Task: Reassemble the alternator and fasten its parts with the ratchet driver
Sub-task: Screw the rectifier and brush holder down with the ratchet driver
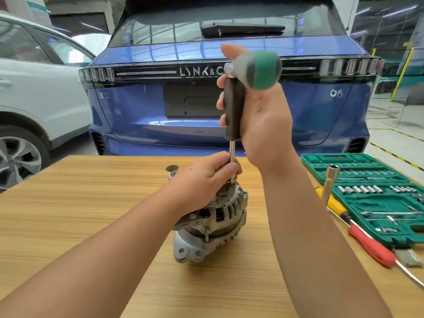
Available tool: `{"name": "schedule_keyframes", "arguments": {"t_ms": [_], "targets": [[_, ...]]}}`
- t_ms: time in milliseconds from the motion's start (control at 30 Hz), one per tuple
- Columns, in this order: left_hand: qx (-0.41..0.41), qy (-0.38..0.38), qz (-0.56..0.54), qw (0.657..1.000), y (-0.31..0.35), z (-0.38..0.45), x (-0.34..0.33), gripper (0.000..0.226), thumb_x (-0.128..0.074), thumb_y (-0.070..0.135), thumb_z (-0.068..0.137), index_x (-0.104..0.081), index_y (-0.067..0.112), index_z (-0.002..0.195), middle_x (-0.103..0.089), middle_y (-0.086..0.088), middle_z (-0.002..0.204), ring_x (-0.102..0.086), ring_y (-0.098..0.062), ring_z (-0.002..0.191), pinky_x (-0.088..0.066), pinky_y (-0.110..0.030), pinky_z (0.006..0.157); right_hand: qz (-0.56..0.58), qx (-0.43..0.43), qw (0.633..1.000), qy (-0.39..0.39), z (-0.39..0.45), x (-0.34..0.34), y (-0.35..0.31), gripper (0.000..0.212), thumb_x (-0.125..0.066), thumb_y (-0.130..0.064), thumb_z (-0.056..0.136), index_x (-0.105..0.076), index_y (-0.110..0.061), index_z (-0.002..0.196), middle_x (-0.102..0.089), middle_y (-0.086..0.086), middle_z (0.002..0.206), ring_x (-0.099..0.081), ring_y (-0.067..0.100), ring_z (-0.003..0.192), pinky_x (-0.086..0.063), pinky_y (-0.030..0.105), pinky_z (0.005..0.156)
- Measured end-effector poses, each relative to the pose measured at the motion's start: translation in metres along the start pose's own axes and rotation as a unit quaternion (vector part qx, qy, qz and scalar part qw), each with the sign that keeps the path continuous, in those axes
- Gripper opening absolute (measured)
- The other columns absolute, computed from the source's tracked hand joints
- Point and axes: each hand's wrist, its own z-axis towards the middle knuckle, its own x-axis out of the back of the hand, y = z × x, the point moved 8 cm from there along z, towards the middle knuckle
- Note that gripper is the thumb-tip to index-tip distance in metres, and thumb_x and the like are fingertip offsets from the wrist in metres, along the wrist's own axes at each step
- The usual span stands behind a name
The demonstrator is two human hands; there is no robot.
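Alternator (213, 216) stands mid-worktop (91, 203). Left hand (202, 180) pinches the driver's shank, steadying the bit on its fastener; right hand (259, 115) grips the ratchet driver (235, 106) handle upright for turning.

The desk (91, 203) is pale wood with fine straight grain running across it. The alternator (213, 221) is dull silver-grey, with dark slots and rusty brown patches. The driver (236, 106) has a dark brown-black grip, a green and grey knob at its top, and a bright steel shank. The socket case (371, 198) is teal green, with rows of shiny silver sockets. Beside it lie a screwdriver (337, 206) with a yellow and black handle and another (369, 246) with a red handle. The car (229, 88) behind is glossy blue with silver lettering; the one (34, 88) to the left is white.
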Motion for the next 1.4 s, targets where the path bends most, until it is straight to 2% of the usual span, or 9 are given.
{"name": "schedule_keyframes", "arguments": {"t_ms": [167, 333, 433, 500, 600, 833, 1067, 1267, 1400], "targets": [[0.004, -0.004, 0.002, 1.000, 0.003, -0.002, 0.000, 0.021, -0.042, 0.047, 0.107, -0.063, 0.044, 0.108, -0.057, 0.049, 0.095, -0.052, 0.023, 0.095, -0.038, -0.018, 0.074, -0.096, -0.014, 0.992, 0.075, 0.012, 0.007, -0.006, 0.008, -0.059, -0.033, 0.097, -0.064, -0.027, 0.101, -0.050, 0.001, 0.074, -0.050, 0.016, 0.062, -0.050, 0.038, 0.058], [-0.004, 0.002, 0.021, 1.000, 0.006, -0.003, 0.000, 0.020, -0.042, 0.045, 0.107, -0.062, 0.044, 0.109, -0.057, 0.049, 0.092, -0.052, 0.024, 0.092, -0.036, -0.016, 0.073, -0.311, -0.019, 0.937, 0.155, 0.028, 0.017, -0.013, 0.018, -0.071, -0.022, 0.089, -0.060, -0.022, 0.103, -0.058, -0.014, 0.059, -0.052, 0.007, 0.056, -0.046, 0.028, 0.062], [-0.002, 0.000, 0.019, 1.000, 0.005, -0.003, 0.000, 0.020, -0.043, 0.045, 0.107, -0.062, 0.045, 0.110, -0.058, 0.049, 0.101, -0.051, 0.025, 0.099, -0.038, -0.015, 0.077, -0.069, -0.160, 0.971, 0.163, 0.025, 0.022, 0.007, 0.011, -0.066, -0.017, 0.094, -0.061, -0.020, 0.104, -0.069, -0.006, 0.068, -0.058, 0.013, 0.058, -0.047, 0.030, 0.061], [-0.002, 0.000, 0.016, 1.000, 0.005, -0.002, 0.000, 0.019, -0.043, 0.045, 0.108, -0.062, 0.045, 0.109, -0.059, 0.049, 0.102, -0.052, 0.024, 0.099, -0.039, -0.015, 0.077, 0.123, -0.234, 0.956, 0.128, 0.019, 0.018, 0.018, 0.012, -0.058, -0.031, 0.100, -0.060, -0.019, 0.100, -0.071, 0.001, 0.080, -0.056, 0.013, 0.059, -0.042, 0.026, 0.061], [-0.008, 0.002, 0.017, 1.000, 0.005, -0.003, 0.000, 0.019, -0.043, 0.044, 0.108, -0.062, 0.045, 0.106, -0.058, 0.049, 0.093, -0.053, 0.024, 0.091, -0.035, -0.011, 0.070, 0.238, -0.232, 0.938, 0.102, 0.010, 0.013, 0.021, 0.020, -0.051, -0.031, 0.103, -0.059, -0.013, 0.099, -0.069, 0.003, 0.087, -0.060, 0.012, 0.066, -0.038, 0.022, 0.062], [-0.012, 0.004, 0.019, 1.000, 0.005, -0.001, 0.000, 0.018, -0.044, 0.045, 0.107, -0.062, 0.044, 0.108, -0.058, 0.048, 0.099, -0.052, 0.022, 0.097, -0.038, -0.016, 0.074, 0.238, -0.138, 0.949, 0.151, 0.002, 0.028, 0.019, 0.006, -0.060, -0.015, 0.099, -0.054, -0.018, 0.101, -0.066, -0.001, 0.081, -0.063, 0.016, 0.072, -0.048, 0.027, 0.064], [-0.009, 0.004, 0.016, 1.000, 0.005, -0.001, 0.000, 0.018, -0.044, 0.042, 0.108, -0.062, 0.043, 0.106, -0.060, 0.044, 0.095, -0.054, 0.019, 0.093, -0.039, -0.018, 0.076, 0.005, 0.007, 0.996, 0.083, 0.001, 0.015, 0.004, 0.019, -0.053, -0.021, 0.100, -0.061, -0.036, 0.109, -0.062, 0.001, 0.107, -0.064, 0.019, 0.085, -0.052, 0.029, 0.062], [-0.010, 0.003, 0.021, 1.000, 0.007, 0.000, 0.000, 0.019, -0.044, 0.043, 0.107, -0.062, 0.044, 0.106, -0.059, 0.045, 0.097, -0.054, 0.017, 0.096, -0.041, -0.020, 0.077, 0.130, -0.052, 0.990, -0.013, 0.003, 0.008, 0.010, 0.037, -0.031, -0.037, 0.103, -0.066, -0.030, 0.114, -0.067, 0.000, 0.099, -0.050, 0.019, 0.087, -0.041, 0.029, 0.069], [-0.010, 0.003, 0.024, 1.000, 0.008, 0.000, 0.000, 0.018, -0.044, 0.043, 0.107, -0.062, 0.045, 0.104, -0.058, 0.046, 0.095, -0.053, 0.019, 0.094, -0.038, -0.017, 0.075, 0.104, -0.062, 0.992, 0.029, 0.004, 0.009, 0.011, 0.024, -0.044, -0.037, 0.100, -0.066, -0.029, 0.108, -0.061, 0.001, 0.090, -0.055, 0.016, 0.075, -0.045, 0.029, 0.067]]}}
